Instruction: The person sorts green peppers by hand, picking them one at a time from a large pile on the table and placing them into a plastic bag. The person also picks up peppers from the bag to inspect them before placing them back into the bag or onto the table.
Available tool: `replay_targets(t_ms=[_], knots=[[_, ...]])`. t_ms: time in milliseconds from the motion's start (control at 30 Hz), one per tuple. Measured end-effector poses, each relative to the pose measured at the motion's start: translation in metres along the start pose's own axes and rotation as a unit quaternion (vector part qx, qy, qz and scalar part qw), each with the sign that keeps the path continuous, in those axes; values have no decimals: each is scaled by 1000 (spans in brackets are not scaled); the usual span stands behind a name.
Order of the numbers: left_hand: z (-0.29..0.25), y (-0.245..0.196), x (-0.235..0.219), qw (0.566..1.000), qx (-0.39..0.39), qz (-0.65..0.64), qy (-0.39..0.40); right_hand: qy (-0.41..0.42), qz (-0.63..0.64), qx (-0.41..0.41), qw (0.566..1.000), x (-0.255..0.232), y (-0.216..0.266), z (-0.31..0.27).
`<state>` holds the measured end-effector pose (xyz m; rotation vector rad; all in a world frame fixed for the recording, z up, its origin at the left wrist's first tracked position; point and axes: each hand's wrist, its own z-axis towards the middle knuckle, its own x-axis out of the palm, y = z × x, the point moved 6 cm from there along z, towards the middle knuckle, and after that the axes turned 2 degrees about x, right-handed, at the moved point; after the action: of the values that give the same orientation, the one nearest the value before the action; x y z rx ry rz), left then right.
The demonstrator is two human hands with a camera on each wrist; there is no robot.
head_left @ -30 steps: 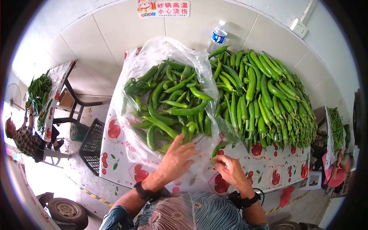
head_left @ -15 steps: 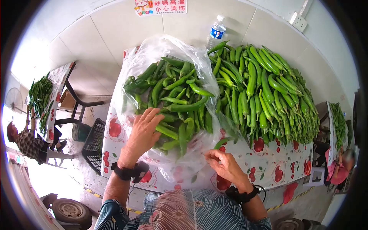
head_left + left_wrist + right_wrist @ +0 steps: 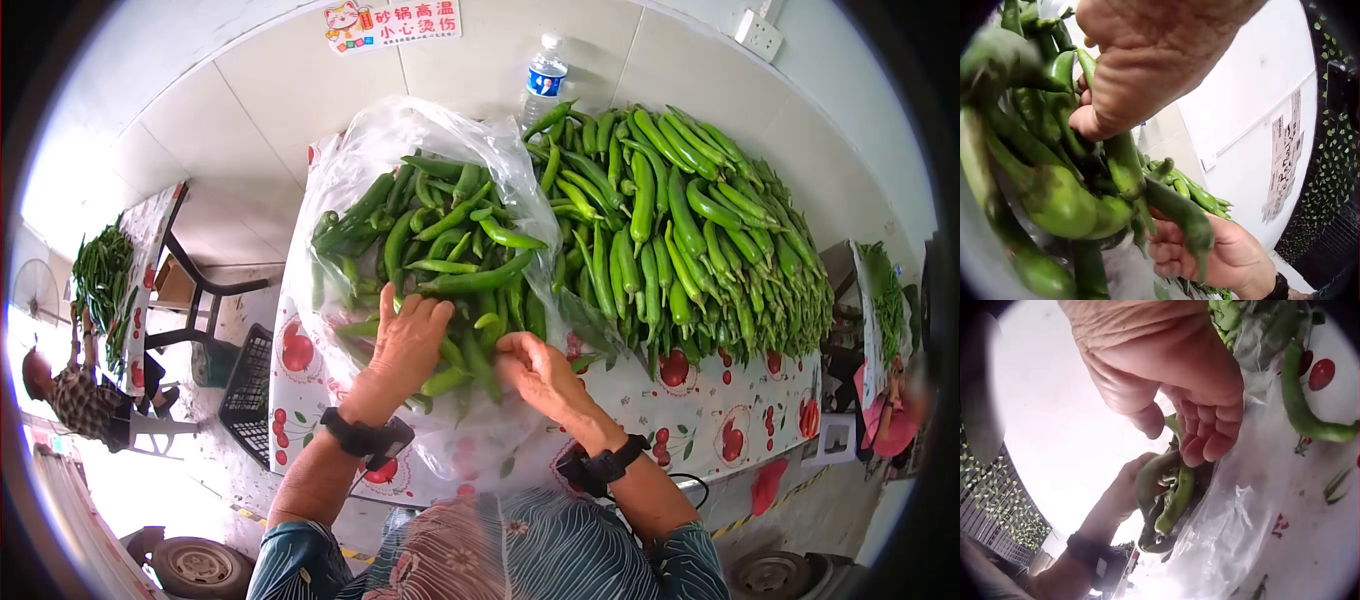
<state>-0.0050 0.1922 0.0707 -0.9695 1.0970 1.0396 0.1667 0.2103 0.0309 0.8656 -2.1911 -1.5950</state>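
Hands (image 3: 405, 345) apparently curled over peppers (image 3: 465, 350).

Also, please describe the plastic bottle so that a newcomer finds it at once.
Start at the tiled wall behind the fruit-patterned table. In front of it, behind where the plastic bag meets the big pepper heap, stands the bottle. Its white cap and blue label distinguish it from the green peppers.

Peppers (image 3: 395, 245) lie in the bag (image 3: 490, 135) on the table (image 3: 700, 410); right of the bag, a pile (image 3: 700, 240); behind-right, a bottle (image 3: 543, 85); left, a crate (image 3: 248, 390).
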Motion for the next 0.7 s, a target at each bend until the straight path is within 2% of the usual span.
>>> replay_targets(t_ms=[67, 167, 267, 367, 400, 467, 567, 633, 700], knots=[[1, 1, 7, 999, 0, 17, 34, 9, -31, -49, 998, 2, -14, 3], [4, -3, 0, 999, 44, 11, 30, 26, 9, 20, 999, 2, -17, -8], [11, -32, -9, 992, 100, -61, 39, 56, 185, 26, 981, 7, 8, -24], [19, -56, -30, 988, 105, -108, 33, 21, 99, -10, 995, -15, 17, -40], [21, -62, -38, 987, 116, -108, 28, 14, 99, 1, 995, -26, 23, -49], [23, -68, -53, 983, 105, -149, 10, 1, 97, 19, 995, -48, 35, -68], [25, -65, -64, 976, 67, -204, -18, -95, 68, -43, 992, -80, 39, -91], [23, -61, -79, 966, 26, -256, -33, -93, 105, -9, 990, -98, 29, -109], [22, -54, -88, 927, -45, -369, -50, -88, 142, 23, 986, -112, 17, -125]])
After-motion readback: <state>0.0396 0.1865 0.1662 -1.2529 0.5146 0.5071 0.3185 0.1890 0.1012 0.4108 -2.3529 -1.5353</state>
